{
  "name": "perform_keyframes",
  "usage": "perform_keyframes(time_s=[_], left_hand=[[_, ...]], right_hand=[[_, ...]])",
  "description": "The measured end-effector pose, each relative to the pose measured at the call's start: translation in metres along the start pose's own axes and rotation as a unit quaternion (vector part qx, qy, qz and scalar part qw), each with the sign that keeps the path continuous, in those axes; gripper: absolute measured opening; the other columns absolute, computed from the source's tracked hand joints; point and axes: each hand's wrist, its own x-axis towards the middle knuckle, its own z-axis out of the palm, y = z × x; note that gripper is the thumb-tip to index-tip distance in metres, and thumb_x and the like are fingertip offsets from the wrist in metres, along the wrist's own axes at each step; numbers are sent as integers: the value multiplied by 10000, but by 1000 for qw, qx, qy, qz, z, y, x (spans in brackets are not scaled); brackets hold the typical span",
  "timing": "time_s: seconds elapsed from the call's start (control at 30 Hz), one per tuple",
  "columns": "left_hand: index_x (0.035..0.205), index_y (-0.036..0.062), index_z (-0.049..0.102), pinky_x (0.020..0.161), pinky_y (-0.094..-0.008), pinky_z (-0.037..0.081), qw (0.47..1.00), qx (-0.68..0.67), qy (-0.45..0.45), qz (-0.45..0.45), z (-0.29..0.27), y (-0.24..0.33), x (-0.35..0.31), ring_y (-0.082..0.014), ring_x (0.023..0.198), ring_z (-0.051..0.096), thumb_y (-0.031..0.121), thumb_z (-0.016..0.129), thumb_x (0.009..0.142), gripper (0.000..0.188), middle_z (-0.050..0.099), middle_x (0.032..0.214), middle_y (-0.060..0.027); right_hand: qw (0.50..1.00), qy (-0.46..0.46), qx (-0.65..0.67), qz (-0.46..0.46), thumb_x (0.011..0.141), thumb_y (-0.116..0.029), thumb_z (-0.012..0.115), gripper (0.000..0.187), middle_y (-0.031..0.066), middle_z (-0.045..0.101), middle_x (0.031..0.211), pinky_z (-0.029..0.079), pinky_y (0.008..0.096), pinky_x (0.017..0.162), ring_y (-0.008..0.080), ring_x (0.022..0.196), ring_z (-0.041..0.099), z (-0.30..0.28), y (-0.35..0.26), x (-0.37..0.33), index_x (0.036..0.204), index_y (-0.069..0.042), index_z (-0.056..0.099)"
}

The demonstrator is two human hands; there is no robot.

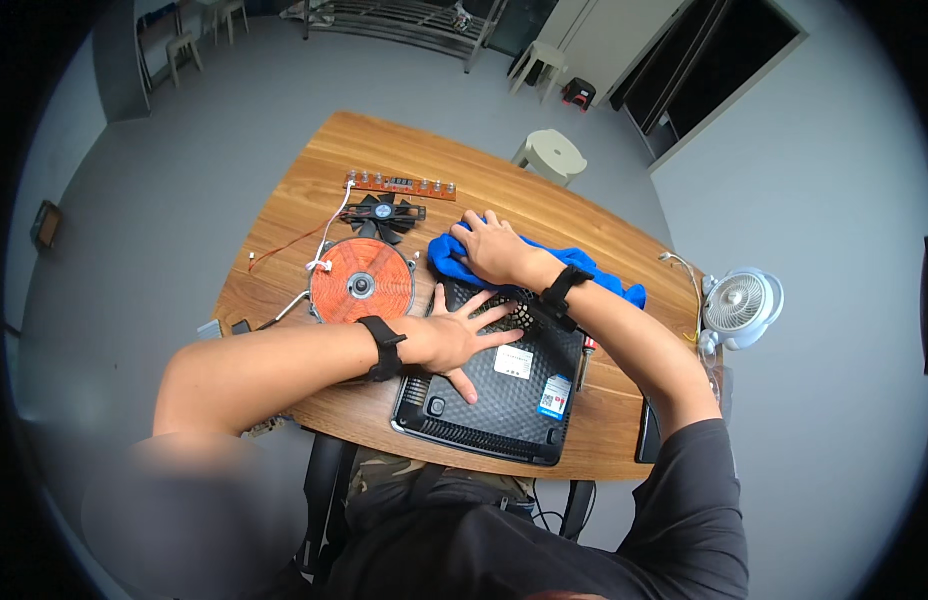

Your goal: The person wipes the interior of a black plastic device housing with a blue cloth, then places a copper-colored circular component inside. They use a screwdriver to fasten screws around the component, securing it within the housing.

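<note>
While the left grip [454,340] lay spread wide, palm down, on the black housing [484,405], the right grip [496,250] rested over the bunched blue cloth [589,268], though whether its fingers pinched the fabric I could not tell. The housing lay flat at the near edge of the wooden desk [494,180], with the cloth along its far side. To its left sat an orange coil disc [362,284], and beyond that a black fan [383,212].
</note>
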Motion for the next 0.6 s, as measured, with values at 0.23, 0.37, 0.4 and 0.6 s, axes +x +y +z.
perform_keyframes(time_s=[0.23, 0.37, 0.4, 0.6], left_hand=[[1647, 199, 78, 1083, -828, 111, 999, 29, 16, 5, 20, 5, -3, -445, 1555, -72, 787, 701, 717, 1264, -60, 1698, -201], [1647, 196, 42, 1093, -814, 127, 998, 0, -70, 0, 6, 30, -28, -454, 1550, -102, 759, 742, 698, 1306, -103, 1686, -229], [1647, 199, 36, 1093, -814, 127, 998, 3, -65, 1, 8, 30, -29, -455, 1550, -100, 751, 752, 696, 1312, -103, 1686, -228], [1649, 215, 11, 1092, -806, 131, 998, -8, -55, -5, 15, 28, -30, -465, 1550, -60, 709, 785, 697, 1322, -46, 1686, -237]], right_hand=[[997, 41, -51, -41, 971, -228, 569, 453, 180, 503, 1383, 431, 582, 1007, 459, 1241, 482, 8, 3, 1, 1412, -130, 547], [994, 77, -47, -58, 941, -208, 593, 421, 163, 518, 1341, 440, 575, 963, 438, 1211, 493, 18, 8, -1, 1353, -124, 568], [991, 94, -64, -77, 935, -208, 601, 416, 160, 520, 1332, 441, 572, 951, 427, 1206, 495, 20, 8, -4, 1341, -123, 571], [978, 73, -66, -186, 935, -190, 630, 350, 111, 540, 1268, 423, 526, 908, 361, 1155, 483, 3, -26, -46, 1271, -101, 592]])
